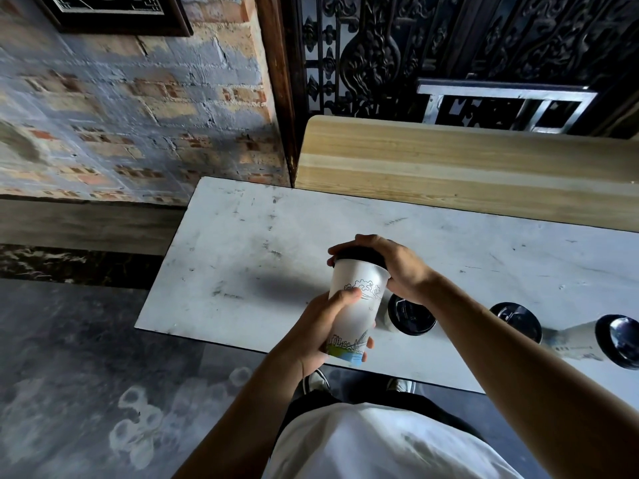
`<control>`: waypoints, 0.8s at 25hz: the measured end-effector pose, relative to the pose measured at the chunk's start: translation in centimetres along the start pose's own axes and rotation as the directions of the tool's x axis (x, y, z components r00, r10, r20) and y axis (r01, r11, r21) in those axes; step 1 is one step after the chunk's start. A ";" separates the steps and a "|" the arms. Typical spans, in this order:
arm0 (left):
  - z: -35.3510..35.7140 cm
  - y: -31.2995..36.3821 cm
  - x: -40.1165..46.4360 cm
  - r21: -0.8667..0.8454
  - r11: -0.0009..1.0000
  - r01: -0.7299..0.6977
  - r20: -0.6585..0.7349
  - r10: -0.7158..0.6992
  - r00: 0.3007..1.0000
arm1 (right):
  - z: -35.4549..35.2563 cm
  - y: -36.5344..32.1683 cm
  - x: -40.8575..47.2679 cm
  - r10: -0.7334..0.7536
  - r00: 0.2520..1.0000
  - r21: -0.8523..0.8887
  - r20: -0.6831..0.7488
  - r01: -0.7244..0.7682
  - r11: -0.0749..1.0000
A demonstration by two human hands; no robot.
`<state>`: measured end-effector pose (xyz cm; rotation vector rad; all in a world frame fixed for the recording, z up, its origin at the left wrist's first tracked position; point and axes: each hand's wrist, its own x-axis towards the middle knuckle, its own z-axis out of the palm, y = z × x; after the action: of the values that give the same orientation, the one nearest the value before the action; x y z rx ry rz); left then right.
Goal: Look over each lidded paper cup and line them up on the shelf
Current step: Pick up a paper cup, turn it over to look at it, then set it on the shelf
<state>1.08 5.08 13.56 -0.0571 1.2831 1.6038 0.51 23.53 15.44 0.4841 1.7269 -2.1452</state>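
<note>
- Above the near edge of the white shelf [242, 236], a paper cup [354, 305] is held in the air in both hands, tilted a little.
- Left hand [325, 331] wraps the cup's lower body (thumb across the printed side).
- Right hand [397, 267] clasps the black lid [359, 253] from above.
- Three other lidded cups [411, 316] [517, 321] [617, 340] stand on the shelf to the right, behind the right forearm.
</note>
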 end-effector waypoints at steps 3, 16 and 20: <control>0.2 -0.1 0.1 -0.047 0.999 0.024 -0.003 -0.024 1.000 | 0.0 -0.1 0.3 -0.018 1.000 -0.066 0.017 0.019 0.998; 0.9 0.1 0.7 -0.083 0.992 0.098 -0.028 -0.100 0.995 | 0.0 0.5 0.4 -0.111 0.994 -0.123 -0.012 0.109 0.986; 1.5 0.3 0.8 -0.103 0.986 0.130 -0.023 -0.133 0.991 | 0.0 0.5 0.1 -0.109 0.992 -0.090 -0.057 0.103 0.991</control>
<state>1.29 6.72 13.96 -0.2257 1.1946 1.5580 0.68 23.48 14.99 0.4493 1.9111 -2.1367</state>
